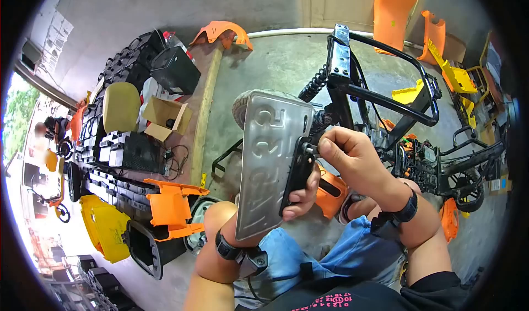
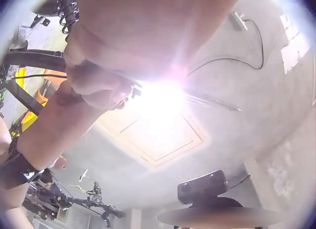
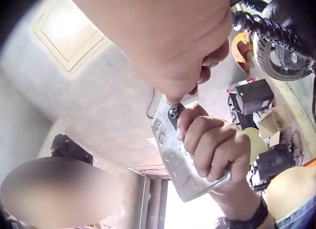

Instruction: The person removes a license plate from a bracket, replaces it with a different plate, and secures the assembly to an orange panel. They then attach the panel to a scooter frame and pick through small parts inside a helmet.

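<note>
A silver embossed licence plate [image 1: 273, 140] stands nearly upright in front of the person, with a black bracket [image 1: 297, 170] along its right edge. The left hand [image 1: 304, 194] grips plate and bracket together from below, fingers curled round the bracket. At the bracket's upper end, the right hand [image 1: 351, 154] pinches a small bolt [image 3: 175, 111] between thumb and forefinger. In the right wrist view, the left hand [image 3: 215, 145] wraps the plate's edge just under the right thumb. Glare hides much of the work in the left wrist view.
A black vehicle frame [image 1: 380, 99] with a shock absorber stands just beyond the hands. Orange panels [image 1: 168, 206], a yellow shell [image 1: 104, 228] and an open carton [image 1: 165, 118] lie at the left beside stacked black boxes [image 1: 124, 63]. A wooden beam [image 1: 206, 112] crosses the floor.
</note>
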`<state>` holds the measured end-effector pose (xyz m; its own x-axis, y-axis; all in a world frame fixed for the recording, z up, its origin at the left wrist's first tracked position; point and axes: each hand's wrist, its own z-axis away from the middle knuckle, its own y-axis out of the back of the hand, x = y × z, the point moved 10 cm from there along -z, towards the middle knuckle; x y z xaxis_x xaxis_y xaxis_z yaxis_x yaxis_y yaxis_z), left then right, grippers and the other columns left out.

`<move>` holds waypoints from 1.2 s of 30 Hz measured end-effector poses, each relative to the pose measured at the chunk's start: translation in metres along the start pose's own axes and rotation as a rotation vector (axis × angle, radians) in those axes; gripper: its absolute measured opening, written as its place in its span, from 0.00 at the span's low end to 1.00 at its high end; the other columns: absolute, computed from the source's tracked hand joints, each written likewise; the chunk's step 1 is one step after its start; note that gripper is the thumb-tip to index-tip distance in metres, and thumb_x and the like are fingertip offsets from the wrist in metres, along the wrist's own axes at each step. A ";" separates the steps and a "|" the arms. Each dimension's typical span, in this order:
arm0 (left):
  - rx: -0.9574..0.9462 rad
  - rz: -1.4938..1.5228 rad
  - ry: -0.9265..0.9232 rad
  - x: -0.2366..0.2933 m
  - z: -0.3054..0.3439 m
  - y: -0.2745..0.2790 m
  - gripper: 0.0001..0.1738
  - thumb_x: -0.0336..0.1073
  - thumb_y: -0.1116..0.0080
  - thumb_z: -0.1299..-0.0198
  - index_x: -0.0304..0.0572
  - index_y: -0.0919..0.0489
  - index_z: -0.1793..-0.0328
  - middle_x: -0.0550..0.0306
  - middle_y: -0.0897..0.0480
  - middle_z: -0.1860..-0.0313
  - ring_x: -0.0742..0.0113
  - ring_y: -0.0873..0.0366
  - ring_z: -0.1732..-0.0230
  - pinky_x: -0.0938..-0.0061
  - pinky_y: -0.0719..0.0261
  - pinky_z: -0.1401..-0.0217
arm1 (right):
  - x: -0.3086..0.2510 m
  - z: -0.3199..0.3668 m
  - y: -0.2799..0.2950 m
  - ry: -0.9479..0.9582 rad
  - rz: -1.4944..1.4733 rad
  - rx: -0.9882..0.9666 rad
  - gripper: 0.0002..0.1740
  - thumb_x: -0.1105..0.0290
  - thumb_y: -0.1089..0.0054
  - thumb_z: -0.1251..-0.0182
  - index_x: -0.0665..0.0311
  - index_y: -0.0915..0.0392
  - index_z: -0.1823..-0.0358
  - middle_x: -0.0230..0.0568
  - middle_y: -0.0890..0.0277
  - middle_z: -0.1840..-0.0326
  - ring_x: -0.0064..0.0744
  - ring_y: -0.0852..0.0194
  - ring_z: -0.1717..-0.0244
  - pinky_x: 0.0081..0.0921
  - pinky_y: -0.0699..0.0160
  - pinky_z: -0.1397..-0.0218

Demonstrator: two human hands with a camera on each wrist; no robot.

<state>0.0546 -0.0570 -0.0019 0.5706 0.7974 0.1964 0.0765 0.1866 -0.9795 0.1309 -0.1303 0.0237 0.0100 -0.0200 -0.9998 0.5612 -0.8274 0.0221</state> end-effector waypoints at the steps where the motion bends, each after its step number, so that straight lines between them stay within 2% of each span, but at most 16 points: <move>1: 0.010 0.036 0.014 -0.001 0.000 0.001 0.32 0.54 0.39 0.40 0.26 0.29 0.52 0.58 0.28 0.74 0.66 0.27 0.80 0.77 0.28 0.82 | 0.001 -0.001 0.001 0.001 0.003 0.005 0.18 0.57 0.41 0.26 0.68 0.22 0.64 0.28 0.24 0.72 0.15 0.31 0.68 0.19 0.29 0.65; 5: 0.013 -0.055 -0.009 0.006 -0.002 0.004 0.30 0.53 0.39 0.40 0.26 0.29 0.51 0.58 0.28 0.74 0.66 0.28 0.80 0.78 0.28 0.82 | 0.000 0.000 0.008 0.011 0.131 0.049 0.19 0.56 0.41 0.26 0.67 0.22 0.63 0.28 0.25 0.73 0.15 0.34 0.69 0.20 0.30 0.66; 7: 0.184 -0.499 -0.151 0.036 0.000 0.021 0.27 0.50 0.39 0.40 0.27 0.29 0.53 0.58 0.28 0.74 0.65 0.28 0.79 0.78 0.29 0.83 | 0.010 0.002 0.014 -0.062 0.072 0.094 0.19 0.57 0.40 0.27 0.68 0.22 0.65 0.27 0.27 0.75 0.15 0.35 0.70 0.21 0.31 0.67; 8: 0.012 -0.268 -0.143 0.037 -0.005 0.004 0.24 0.46 0.39 0.39 0.28 0.29 0.55 0.58 0.29 0.75 0.66 0.29 0.80 0.78 0.31 0.84 | 0.008 0.003 0.015 -0.064 0.068 0.094 0.19 0.57 0.40 0.27 0.68 0.22 0.65 0.27 0.27 0.75 0.15 0.35 0.70 0.21 0.31 0.67; 9: -0.115 -0.168 -0.137 0.040 -0.007 0.000 0.23 0.45 0.39 0.40 0.29 0.30 0.54 0.58 0.29 0.74 0.68 0.29 0.80 0.80 0.32 0.83 | -0.007 0.006 0.019 0.019 0.139 0.143 0.18 0.57 0.37 0.29 0.67 0.22 0.66 0.29 0.27 0.76 0.18 0.34 0.72 0.23 0.31 0.68; 11: -0.080 -0.050 -0.066 0.038 -0.001 0.005 0.25 0.44 0.38 0.40 0.28 0.31 0.51 0.56 0.29 0.71 0.67 0.28 0.76 0.79 0.26 0.76 | -0.016 0.006 0.026 0.104 0.204 0.197 0.18 0.57 0.34 0.32 0.67 0.22 0.68 0.31 0.28 0.77 0.21 0.32 0.73 0.25 0.31 0.69; 13: -0.079 0.008 -0.012 0.028 0.000 0.002 0.26 0.44 0.38 0.40 0.28 0.31 0.49 0.55 0.29 0.68 0.66 0.27 0.73 0.78 0.24 0.72 | -0.058 0.019 0.024 0.609 0.684 0.304 0.16 0.59 0.27 0.40 0.65 0.21 0.69 0.37 0.26 0.77 0.31 0.29 0.74 0.28 0.29 0.69; 14: -0.082 0.072 0.036 0.021 0.001 0.001 0.27 0.43 0.38 0.40 0.27 0.32 0.47 0.53 0.29 0.66 0.66 0.26 0.70 0.76 0.22 0.69 | -0.063 0.021 0.026 0.652 0.704 0.316 0.17 0.59 0.23 0.49 0.63 0.20 0.69 0.38 0.24 0.74 0.38 0.28 0.72 0.31 0.28 0.68; 17: -0.052 0.154 0.141 0.004 0.005 0.005 0.28 0.42 0.38 0.39 0.26 0.32 0.44 0.51 0.29 0.62 0.65 0.27 0.65 0.74 0.22 0.68 | -0.077 0.026 0.021 0.814 0.779 0.286 0.17 0.60 0.22 0.53 0.63 0.19 0.69 0.35 0.22 0.73 0.35 0.27 0.72 0.30 0.27 0.67; 21: 0.025 0.060 0.058 0.003 0.009 0.004 0.29 0.41 0.40 0.36 0.27 0.33 0.36 0.53 0.28 0.56 0.68 0.29 0.60 0.77 0.26 0.68 | -0.081 0.028 0.017 0.854 0.837 0.262 0.17 0.62 0.22 0.55 0.61 0.19 0.69 0.34 0.22 0.73 0.35 0.25 0.70 0.29 0.25 0.67; 22: 0.024 0.059 0.059 0.002 0.008 -0.001 0.29 0.41 0.40 0.36 0.27 0.33 0.36 0.53 0.28 0.56 0.68 0.29 0.60 0.77 0.26 0.68 | -0.081 0.028 0.017 0.855 0.838 0.263 0.17 0.62 0.22 0.55 0.61 0.19 0.69 0.34 0.22 0.73 0.35 0.25 0.70 0.29 0.25 0.67; 24: 0.233 -0.069 0.008 0.003 0.007 0.011 0.37 0.56 0.41 0.40 0.22 0.32 0.46 0.54 0.32 0.67 0.68 0.34 0.76 0.80 0.34 0.78 | -0.082 0.029 0.018 0.874 0.843 0.270 0.16 0.62 0.22 0.55 0.61 0.19 0.69 0.34 0.22 0.72 0.35 0.25 0.70 0.29 0.24 0.67; 28: 0.289 -0.181 0.001 0.004 0.010 0.009 0.33 0.52 0.44 0.36 0.24 0.31 0.43 0.54 0.31 0.67 0.71 0.34 0.76 0.82 0.36 0.80 | -0.086 0.031 0.020 0.896 0.867 0.269 0.17 0.61 0.22 0.55 0.61 0.19 0.68 0.33 0.22 0.72 0.35 0.25 0.69 0.29 0.24 0.67; 30: 0.121 -0.217 0.065 0.000 0.009 0.003 0.27 0.45 0.46 0.30 0.31 0.33 0.34 0.55 0.28 0.55 0.74 0.31 0.65 0.83 0.31 0.73 | -0.087 0.033 0.018 0.924 0.891 0.239 0.17 0.61 0.22 0.55 0.61 0.19 0.68 0.33 0.22 0.71 0.35 0.24 0.68 0.29 0.23 0.67; 34: 0.003 -0.293 0.102 -0.006 0.000 -0.002 0.27 0.48 0.47 0.29 0.32 0.31 0.38 0.54 0.27 0.59 0.73 0.31 0.72 0.83 0.32 0.79 | -0.089 0.034 0.016 0.966 0.896 0.209 0.18 0.60 0.23 0.56 0.61 0.20 0.68 0.32 0.23 0.71 0.35 0.24 0.67 0.29 0.23 0.67; 36: 0.210 -0.241 0.059 -0.004 -0.001 0.007 0.26 0.52 0.47 0.30 0.31 0.29 0.44 0.54 0.28 0.67 0.73 0.32 0.78 0.81 0.34 0.85 | -0.091 0.037 0.015 1.018 0.913 0.187 0.18 0.60 0.23 0.56 0.60 0.20 0.67 0.32 0.24 0.70 0.36 0.24 0.67 0.29 0.23 0.66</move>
<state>0.0541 -0.0597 -0.0092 0.6033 0.6825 0.4126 0.0487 0.4849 -0.8732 0.1074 -0.1615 0.1155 0.9512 -0.2430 -0.1900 -0.0895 -0.8070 0.5838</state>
